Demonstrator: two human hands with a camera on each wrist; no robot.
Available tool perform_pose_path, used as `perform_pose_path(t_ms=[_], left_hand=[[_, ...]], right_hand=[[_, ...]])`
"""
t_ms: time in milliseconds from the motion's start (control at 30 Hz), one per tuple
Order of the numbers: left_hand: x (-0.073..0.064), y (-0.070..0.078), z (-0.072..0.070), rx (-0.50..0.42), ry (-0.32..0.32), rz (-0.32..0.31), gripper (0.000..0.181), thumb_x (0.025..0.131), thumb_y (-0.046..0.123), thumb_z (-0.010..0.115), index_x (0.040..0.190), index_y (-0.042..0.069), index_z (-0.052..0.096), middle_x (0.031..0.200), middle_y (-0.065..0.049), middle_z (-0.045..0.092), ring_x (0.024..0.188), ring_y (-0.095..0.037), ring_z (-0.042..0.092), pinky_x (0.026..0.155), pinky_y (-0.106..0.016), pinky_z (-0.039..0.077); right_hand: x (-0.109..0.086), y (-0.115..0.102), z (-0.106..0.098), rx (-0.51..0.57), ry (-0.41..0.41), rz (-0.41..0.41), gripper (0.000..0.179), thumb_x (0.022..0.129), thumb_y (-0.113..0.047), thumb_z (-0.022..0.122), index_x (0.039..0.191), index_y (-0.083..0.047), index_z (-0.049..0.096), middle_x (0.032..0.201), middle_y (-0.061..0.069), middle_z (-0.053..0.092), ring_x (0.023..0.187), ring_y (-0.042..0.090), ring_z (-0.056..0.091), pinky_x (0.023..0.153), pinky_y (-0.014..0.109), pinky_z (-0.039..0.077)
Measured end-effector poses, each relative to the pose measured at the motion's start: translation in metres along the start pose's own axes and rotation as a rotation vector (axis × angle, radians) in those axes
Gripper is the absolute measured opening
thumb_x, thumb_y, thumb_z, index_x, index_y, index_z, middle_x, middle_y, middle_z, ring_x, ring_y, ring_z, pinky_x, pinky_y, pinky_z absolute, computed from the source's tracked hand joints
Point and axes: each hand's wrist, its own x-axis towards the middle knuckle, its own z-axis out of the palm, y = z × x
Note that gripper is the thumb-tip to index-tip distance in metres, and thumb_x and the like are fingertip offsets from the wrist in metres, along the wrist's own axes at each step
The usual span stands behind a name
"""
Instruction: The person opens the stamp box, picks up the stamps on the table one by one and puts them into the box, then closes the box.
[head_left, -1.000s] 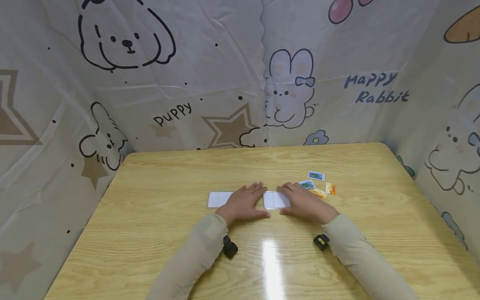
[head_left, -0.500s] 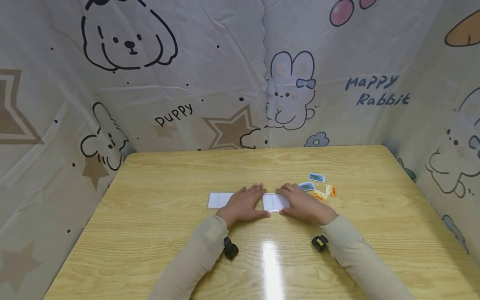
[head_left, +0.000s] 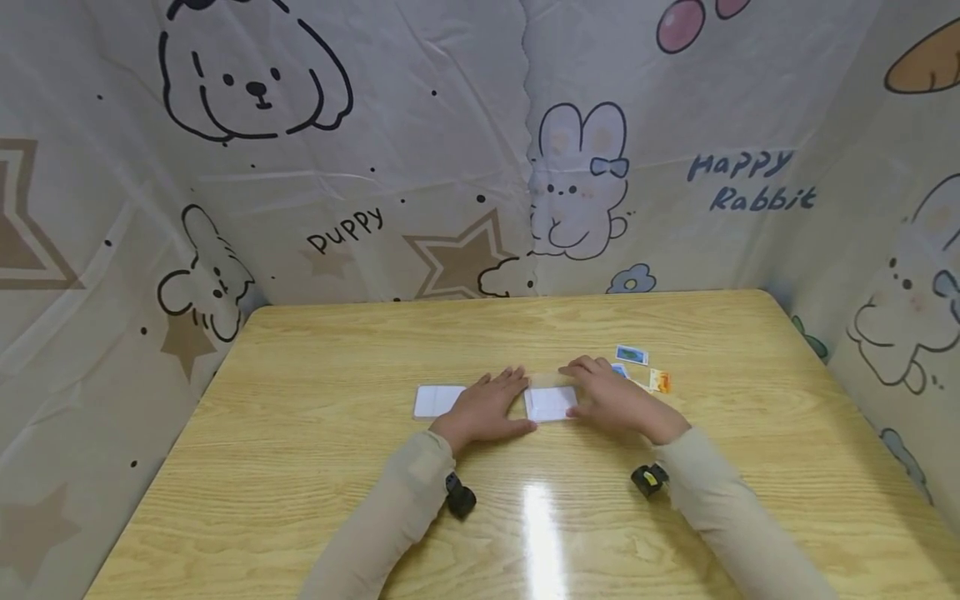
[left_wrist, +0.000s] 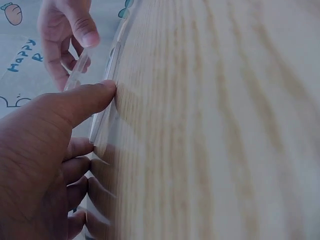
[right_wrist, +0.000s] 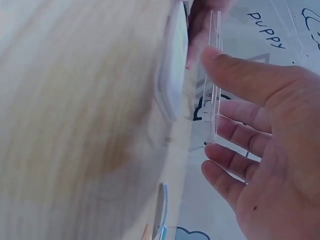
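In the head view my right hand (head_left: 613, 402) is raised slightly over the right-hand white card case (head_left: 551, 405). It pinches a thin clear plastic lid (right_wrist: 213, 82) between thumb and fingers, seen edge-on in the right wrist view and held apart from the case's white base. My left hand (head_left: 486, 408) lies on the table with straight fingers. Its thumb (left_wrist: 95, 97) touches the near edge of that base, and its fingertips are by the far left corner. A second white case (head_left: 435, 402) lies flat to the left, partly covered by the left hand.
Small picture cards lie behind the right hand: a blue one (head_left: 632, 355), an orange one (head_left: 660, 381) and others partly hidden. The wooden table (head_left: 315, 358) meets a printed cloth wall (head_left: 360, 275) at the back. A black wrist camera (head_left: 461, 498) sits at the left sleeve.
The right hand has lifted the clear lid up off the right-hand case and shifted slightly right and back. The left hand has stayed in place.
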Motion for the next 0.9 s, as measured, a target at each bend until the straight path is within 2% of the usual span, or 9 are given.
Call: perform_pose_path(t_ms=[167,400,567,800,900], left_hand=[[-0.001,-0.001,-0.001,-0.011,0.003,0.008,0.078,0.091,0.061,0.051,0.153,0.019,0.028,0.162,0.002,0.016,0.15,-0.016,0.017,0.122,-0.04,0.017],[0.0,-0.002,-0.001,0.002,0.007,0.012,0.079,0.091,0.063,0.049,0.153,0.018,0.029,0.162,0.0,0.019,0.15,-0.016,0.018,0.122,-0.041,0.018],[0.0,-0.002,-0.002,0.005,0.003,0.017,0.078,0.091,0.062,0.05,0.152,0.018,0.031,0.161,-0.001,0.021,0.15,-0.016,0.019,0.122,-0.041,0.019],[0.001,-0.001,-0.002,0.001,0.001,0.018,0.077,0.091,0.061,0.05,0.152,0.019,0.031,0.162,0.001,0.019,0.15,-0.016,0.018,0.122,-0.041,0.018],[0.001,-0.001,-0.002,-0.005,-0.001,0.014,0.077,0.091,0.061,0.05,0.152,0.019,0.031,0.162,0.002,0.019,0.15,-0.016,0.017,0.122,-0.041,0.018]], right_hand=[[0.007,0.003,-0.006,0.003,0.015,-0.009,0.064,0.087,-0.026,0.072,0.14,-0.001,0.046,0.14,0.02,0.048,0.127,0.039,0.045,0.107,0.052,0.04],[0.025,0.004,-0.012,0.017,0.068,-0.032,0.053,0.088,-0.024,0.071,0.132,-0.001,0.052,0.136,0.021,0.05,0.125,0.04,0.046,0.107,0.053,0.039],[0.039,0.007,-0.012,0.031,0.08,-0.007,0.047,0.089,-0.021,0.07,0.128,-0.001,0.054,0.135,0.021,0.05,0.125,0.041,0.046,0.108,0.053,0.038],[0.057,0.016,-0.009,0.041,0.053,0.084,0.048,0.09,-0.023,0.067,0.131,-0.004,0.053,0.14,0.019,0.047,0.131,0.039,0.042,0.111,0.053,0.034],[0.062,0.02,-0.007,0.043,0.046,0.088,0.048,0.088,-0.021,0.066,0.131,-0.002,0.053,0.139,0.021,0.047,0.13,0.04,0.042,0.111,0.054,0.034]])
